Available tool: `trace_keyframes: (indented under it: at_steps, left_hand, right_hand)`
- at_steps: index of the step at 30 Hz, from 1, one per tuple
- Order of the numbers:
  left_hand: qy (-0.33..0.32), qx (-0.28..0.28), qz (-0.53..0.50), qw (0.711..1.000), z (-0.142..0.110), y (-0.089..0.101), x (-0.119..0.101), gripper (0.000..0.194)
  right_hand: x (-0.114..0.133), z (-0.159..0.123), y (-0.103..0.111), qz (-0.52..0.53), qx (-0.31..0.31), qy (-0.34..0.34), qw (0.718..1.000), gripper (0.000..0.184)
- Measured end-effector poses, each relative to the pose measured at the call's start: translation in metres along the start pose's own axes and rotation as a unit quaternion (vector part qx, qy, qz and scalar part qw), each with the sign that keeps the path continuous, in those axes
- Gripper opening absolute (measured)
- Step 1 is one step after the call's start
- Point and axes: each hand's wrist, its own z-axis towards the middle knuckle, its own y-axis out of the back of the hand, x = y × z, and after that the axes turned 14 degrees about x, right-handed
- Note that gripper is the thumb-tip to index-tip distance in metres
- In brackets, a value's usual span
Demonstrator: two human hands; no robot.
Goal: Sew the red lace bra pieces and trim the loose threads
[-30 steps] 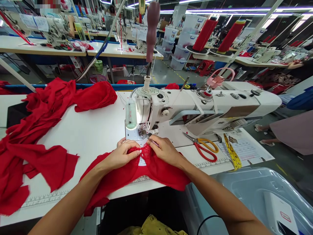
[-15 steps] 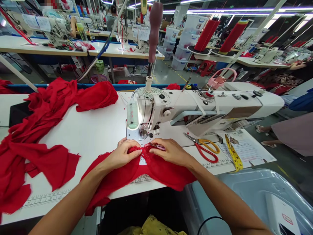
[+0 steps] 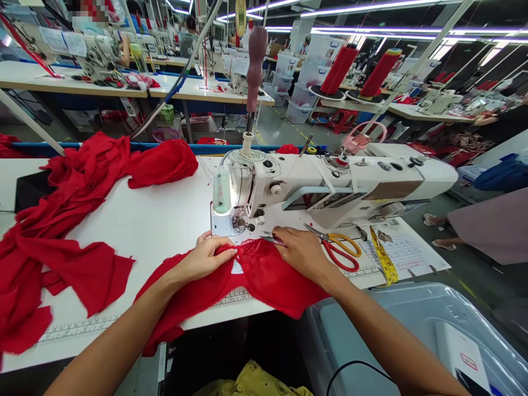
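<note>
Red garment, mid-frame: my left hand pinches it, right hand grips a small tool; probably thread-trimming, next needs it taut imo.

1. Solid red marks the bra, its upper edge patterned in lace of the same shade.
2. More red fills the cloth across a white table (dark ruler ticks pattern its front edge).
3. The machine is white with a brown panel; its guard is pale green.
4. Scissors pair silver blades with one orange-yellow handle and one red.
5. Black markings line the yellow tape; dark print covers the white paper.
6. Behind, red cones sit on black discs.
</note>
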Motion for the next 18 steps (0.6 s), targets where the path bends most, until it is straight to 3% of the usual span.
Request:
trace_keyframes:
  at_steps: [12,18]
  left_hand:
    - [-0.005,0.007,0.033,0.999,0.000,-0.001,0.004,0.030]
    - [0.013,0.016,0.007,1.000,-0.003,0.003,0.000,0.028]
  right_hand:
    - [0.008,-0.014,0.001,-0.010,-0.091,0.008,0.996,0.024]
    - [0.002,-0.011,0.001,-0.034,-0.061,0.002,0.998,0.030]
